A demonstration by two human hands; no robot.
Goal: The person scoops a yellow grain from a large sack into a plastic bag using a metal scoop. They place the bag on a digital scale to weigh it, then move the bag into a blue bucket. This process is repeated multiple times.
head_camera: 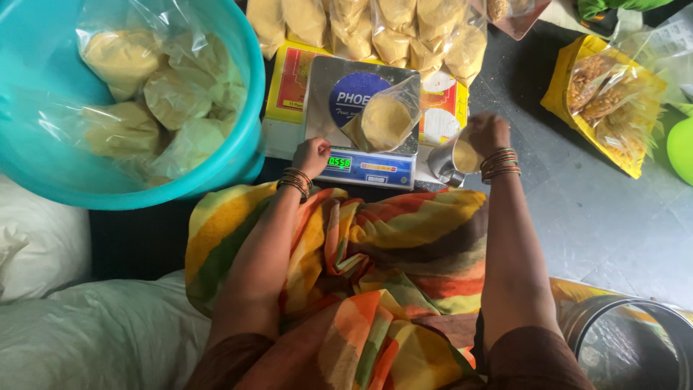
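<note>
one clear bag (386, 119), yellow powder, on scale (361, 94) | right hand (487, 133) grips cup (451, 160) | left hand (312, 155) curled

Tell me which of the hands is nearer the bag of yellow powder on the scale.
Left. The left hand rests at the scale's front edge, just left of the bag; the right hand holds a metal cup off the scale's right side.

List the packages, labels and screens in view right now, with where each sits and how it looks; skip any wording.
Scale display: small green-lit screen on the scale's front, by the left hand.
Round label: dark blue circle on the steel pan.
Clear bag: yellow powder, on the pan.
Filled bags: clear, in the teal tub.
Snack packets: yellow and clear, far right.
</note>
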